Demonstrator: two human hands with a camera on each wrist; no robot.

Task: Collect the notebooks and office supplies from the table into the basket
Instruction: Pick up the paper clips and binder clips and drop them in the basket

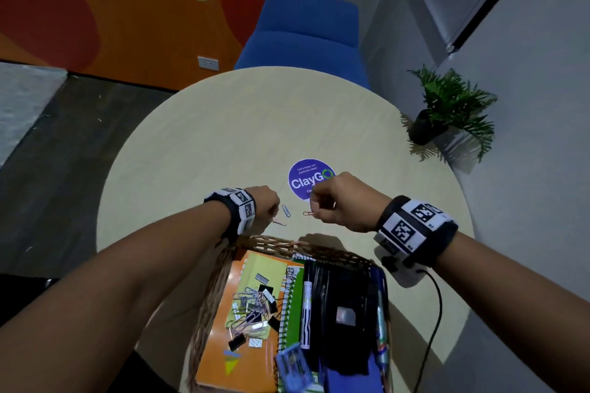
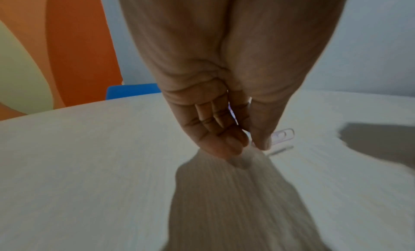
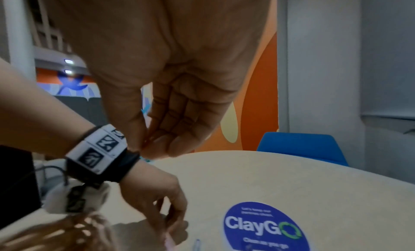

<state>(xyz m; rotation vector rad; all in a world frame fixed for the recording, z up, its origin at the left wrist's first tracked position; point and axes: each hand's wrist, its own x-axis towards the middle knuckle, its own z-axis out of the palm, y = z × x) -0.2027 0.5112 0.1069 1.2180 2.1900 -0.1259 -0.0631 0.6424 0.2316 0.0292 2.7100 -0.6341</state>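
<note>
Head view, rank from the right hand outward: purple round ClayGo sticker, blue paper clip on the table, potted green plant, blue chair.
From the right hand:
1. Purple round ClayGo sticker: partly under the knuckles, just beyond them.
2. Blue paper clip: on the table toward the left hand.
3. Potted green plant: at the table's far right edge.
4. Blue chair: beyond the table's far edge.

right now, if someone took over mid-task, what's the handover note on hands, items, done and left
Left hand: fingers pinching a pink paper clip at the table surface.
Right hand: fingers pinching an orange paper clip, just lifted.
Loose: one blue paper clip lies on the table between the hands.
Done: wicker basket already holds the orange notebook, green spiral notebook, binder clips, more paper clips and pens.
Left: drop both held clips in, then collect the blue one.
</note>
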